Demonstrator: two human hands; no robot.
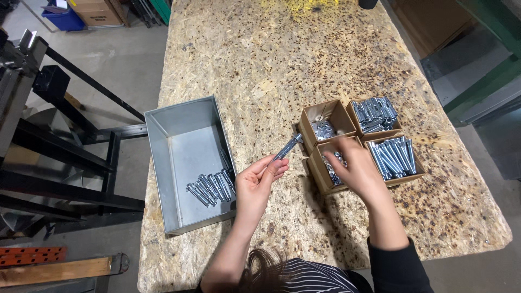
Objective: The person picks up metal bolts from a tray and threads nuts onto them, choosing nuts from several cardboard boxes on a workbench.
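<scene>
Four small brown cardboard boxes [331, 114] are sitting together on the chipboard desk [282, 59], two holding long silver bolts [392, 157] and two holding small metal parts too tiny to identify, while a grey metal tray [187, 135] at the desk's left edge is holding a row of bolts. The left hand [259, 184] is pinching a bolt [286, 148] between fingertips, just left of the boxes. The right hand [355, 168] is reaching into the near-left box, blurred, its fingers hiding their grip, so I cannot tell what it is grasping.
</scene>
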